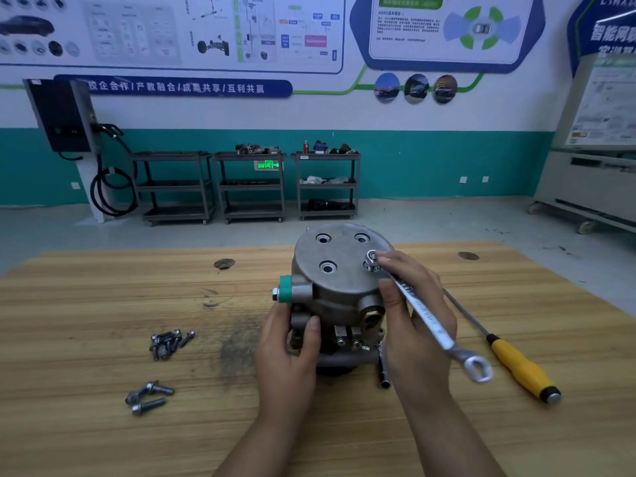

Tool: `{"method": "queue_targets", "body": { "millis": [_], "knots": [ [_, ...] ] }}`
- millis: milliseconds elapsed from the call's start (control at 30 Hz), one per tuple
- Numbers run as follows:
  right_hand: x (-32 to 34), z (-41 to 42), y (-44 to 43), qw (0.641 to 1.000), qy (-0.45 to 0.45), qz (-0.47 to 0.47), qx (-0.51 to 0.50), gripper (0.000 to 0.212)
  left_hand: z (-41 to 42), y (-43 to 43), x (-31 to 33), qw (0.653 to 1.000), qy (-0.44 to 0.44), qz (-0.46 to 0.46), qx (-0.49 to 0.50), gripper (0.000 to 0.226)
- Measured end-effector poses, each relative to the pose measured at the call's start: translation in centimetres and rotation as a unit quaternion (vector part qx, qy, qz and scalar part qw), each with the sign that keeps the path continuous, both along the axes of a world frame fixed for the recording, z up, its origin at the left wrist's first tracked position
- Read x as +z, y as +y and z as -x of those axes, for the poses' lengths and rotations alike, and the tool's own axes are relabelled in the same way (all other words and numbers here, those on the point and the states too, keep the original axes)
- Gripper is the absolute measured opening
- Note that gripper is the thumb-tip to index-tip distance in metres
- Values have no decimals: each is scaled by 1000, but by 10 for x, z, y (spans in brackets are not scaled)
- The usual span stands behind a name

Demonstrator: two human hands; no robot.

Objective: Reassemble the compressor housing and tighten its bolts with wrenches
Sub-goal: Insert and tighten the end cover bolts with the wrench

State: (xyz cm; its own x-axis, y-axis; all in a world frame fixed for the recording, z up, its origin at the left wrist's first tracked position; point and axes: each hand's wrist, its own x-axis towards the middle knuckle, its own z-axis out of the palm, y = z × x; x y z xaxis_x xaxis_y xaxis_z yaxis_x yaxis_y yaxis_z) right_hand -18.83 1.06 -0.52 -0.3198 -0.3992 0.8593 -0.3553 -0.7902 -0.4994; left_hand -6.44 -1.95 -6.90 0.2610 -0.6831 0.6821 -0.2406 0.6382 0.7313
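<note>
Here, in the head view, the compressor housing stands upright on the desk, midway along its width and close to the far edge. It is a grey cast-metal body with a round, flat top cover carrying four recessed bolt holes; three appear empty, and the fourth, on the right, holds a bolt. A green cap closes a port on its left flank, and a brass-coloured port faces the near edge. The left hand grips the lower body, fingers wrapped round its left side and thumb across the front. The right hand grips a bright wrench, whose far end sits on the bolt while its free ring end points toward the near right corner. The housing is judged heavy, rigid and not fragile. Its smooth cover offers poor purchase, so the body would tend to turn under wrench torque. The ribbed lower body with its lugs, where the left hand already sits, is the sound place to brace it. Two clusters of loose bolts lie toward the left edge, a yellow-handled screwdriver lies toward the right edge, and a small dark socket bar lies just beside the base.
</note>
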Motion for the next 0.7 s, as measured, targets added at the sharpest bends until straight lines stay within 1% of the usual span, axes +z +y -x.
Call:
{"method": "queue_targets", "body": {
  "millis": [67, 167, 267, 333, 400, 500, 567, 633, 700],
  "knots": [
    [0, 4, 0, 995, 85, 3, -52, 24, 0, -1, -1, 1000, 7, -2, -1, 25],
    [8, 8, 1, 986, 148, 4, -79, 27, 0, -1, -3, 999, 28, -13, -10, 28],
    [23, 13, -2, 971, 228, -3, -76, 25, 0, 1, -3, 999, 37, -17, -18, 23],
    [34, 17, -5, 959, 279, -17, -56, 26, 0, 2, -1, 998, 48, -18, -34, 18],
    [44, 20, -6, 948, 313, -46, -28, 28, 1, 3, 1, 998, 51, -18, -36, 18],
    [54, 22, -8, 941, 329, -84, -3, 26, 1, 3, 2, 999, 47, -16, -8, 13],
    [61, 19, -12, 944, 306, -124, 0, 18, 1, 4, 2, 1000, 19, -7, 5, 12],
    [66, 14, -18, 947, 277, -162, -24, 12, 0, 4, 1, 1000, -8, -3, 11, 15],
    [70, 10, -25, 945, 260, -185, -77, 7, -1, 3, 2, 1000, -14, -5, 6, 17]
  ]
}}
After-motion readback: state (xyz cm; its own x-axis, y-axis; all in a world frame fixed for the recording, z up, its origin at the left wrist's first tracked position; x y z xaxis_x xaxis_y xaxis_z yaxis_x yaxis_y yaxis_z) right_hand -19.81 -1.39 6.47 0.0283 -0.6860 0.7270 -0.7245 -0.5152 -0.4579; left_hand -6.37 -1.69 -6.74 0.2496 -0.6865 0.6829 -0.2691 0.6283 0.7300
